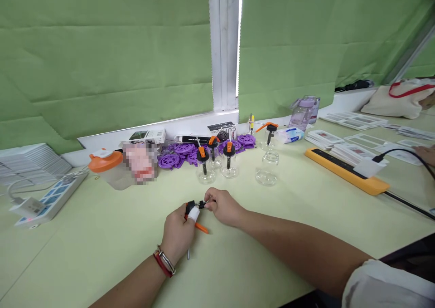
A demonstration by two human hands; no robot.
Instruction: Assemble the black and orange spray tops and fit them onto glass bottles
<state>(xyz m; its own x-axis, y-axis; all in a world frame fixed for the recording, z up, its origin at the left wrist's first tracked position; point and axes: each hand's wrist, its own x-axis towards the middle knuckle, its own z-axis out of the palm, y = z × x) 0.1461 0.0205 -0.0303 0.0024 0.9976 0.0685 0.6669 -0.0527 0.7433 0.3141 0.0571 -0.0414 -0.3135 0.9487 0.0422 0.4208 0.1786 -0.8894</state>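
Pump head (194, 205), small and black with an orange lever poking out toward the near right, sits low over the pale green table (102, 235), near centre. Left hand (177, 233) is curled round it, white-capped thumb on top. Right hand (222, 205) pinches its right end, fingers closed tight. Glass jars (267, 168) stand farther back.
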